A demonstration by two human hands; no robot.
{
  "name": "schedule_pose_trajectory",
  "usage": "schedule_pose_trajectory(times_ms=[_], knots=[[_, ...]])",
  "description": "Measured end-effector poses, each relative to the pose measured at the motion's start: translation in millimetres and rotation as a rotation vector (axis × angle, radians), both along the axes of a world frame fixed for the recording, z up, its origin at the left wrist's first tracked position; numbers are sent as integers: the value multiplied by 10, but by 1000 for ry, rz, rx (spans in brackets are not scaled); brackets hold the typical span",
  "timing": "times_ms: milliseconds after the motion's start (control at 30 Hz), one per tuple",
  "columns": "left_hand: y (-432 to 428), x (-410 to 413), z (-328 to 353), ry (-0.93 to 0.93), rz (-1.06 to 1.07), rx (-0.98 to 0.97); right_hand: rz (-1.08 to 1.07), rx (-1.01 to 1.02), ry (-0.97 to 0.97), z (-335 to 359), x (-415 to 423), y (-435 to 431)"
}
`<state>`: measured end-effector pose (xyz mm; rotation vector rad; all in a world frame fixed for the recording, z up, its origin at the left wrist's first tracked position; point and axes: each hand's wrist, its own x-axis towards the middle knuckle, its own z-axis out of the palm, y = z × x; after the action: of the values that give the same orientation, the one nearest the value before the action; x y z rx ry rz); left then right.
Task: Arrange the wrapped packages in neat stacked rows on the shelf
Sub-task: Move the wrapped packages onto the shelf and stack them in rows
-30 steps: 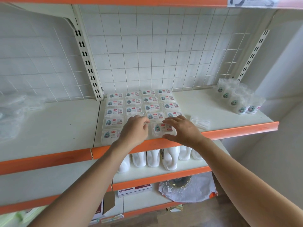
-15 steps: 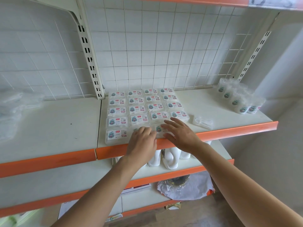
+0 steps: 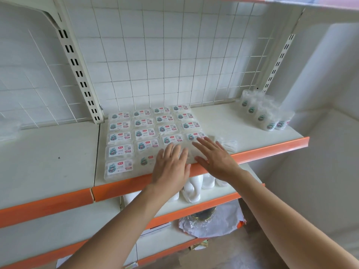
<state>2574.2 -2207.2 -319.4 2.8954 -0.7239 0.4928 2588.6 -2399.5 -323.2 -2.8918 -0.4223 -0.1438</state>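
Note:
Several flat wrapped packages (image 3: 144,133) with white labels lie in neat rows on the cream shelf (image 3: 223,121), from the wire-grid back to the orange front edge. My left hand (image 3: 171,166) lies flat, fingers straight, on the front-row packages near the middle. My right hand (image 3: 215,158) lies flat beside it on the front right package (image 3: 191,160), fingers spread and pointing toward the back. Both hands hide most of the two front packages under them.
A small clear wrapper (image 3: 227,144) lies just right of the rows. A wrapped bundle of labelled cups (image 3: 266,113) stands at the shelf's back right. White jugs (image 3: 192,189) stand on the shelf below. Crumpled plastic (image 3: 9,127) lies far left.
Both hands have slid from gripping the front package to lying flat with straight fingers on the front row. The camera has moved a little closer.

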Motion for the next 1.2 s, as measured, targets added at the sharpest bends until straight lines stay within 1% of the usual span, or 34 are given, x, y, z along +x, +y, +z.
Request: schedule_pose_trajectory(times_ms=[100,300,467,533,600,667,733,800,933,1033,1200], knots=[[-298,81,60,8,17,11,-45,-11,-10,68,101,-360],[-883,209,90,2,83,42,-99,-30,95,105,282,-980],[-1176,216,32,-17,128,41,-63,33,99,94,459,-1228],[-1249,195,48,-5,123,4,-18,69,98,112,507,-1274],[-1283,170,87,-28,97,-67,43,123,80,126,530,-1293],[-1276,160,143,-14,86,-175,93,265,68,137,532,-1300],[-1226,175,182,76,102,-314,155,431,71,183,518,-1289],[-1167,208,227,139,115,-417,198,540,80,261,491,-1251],[-1113,273,365,243,173,-656,151,638,122,392,440,-1134],[-1075,269,420,341,205,-832,93,667,165,464,415,-1024],[-993,249,405,382,219,-929,18,744,219,548,334,-878]])
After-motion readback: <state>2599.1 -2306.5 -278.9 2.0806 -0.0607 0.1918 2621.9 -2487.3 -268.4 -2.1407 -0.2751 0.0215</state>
